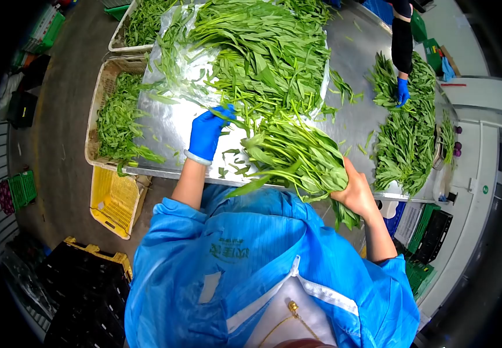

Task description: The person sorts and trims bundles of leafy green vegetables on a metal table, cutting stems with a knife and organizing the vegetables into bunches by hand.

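My right hand, bare, is wrapped round a bunch of water spinach at its leafy end, with the stalks pointing left over the table's near edge. My left hand, in a blue glove, is to the left of the bunch. Its fingers are closed in a pinch, and a leafy stalk shows at the fingertips. Beyond both hands lies a large heap of water spinach on clear plastic. Torn leaves are scattered on the metal table between my hands.
At the left edge stands a pale crate holding loose leaves, with another crate behind it. A yellow crate sits lower left. At right, another person's blue-gloved hand touches a second pile of greens.
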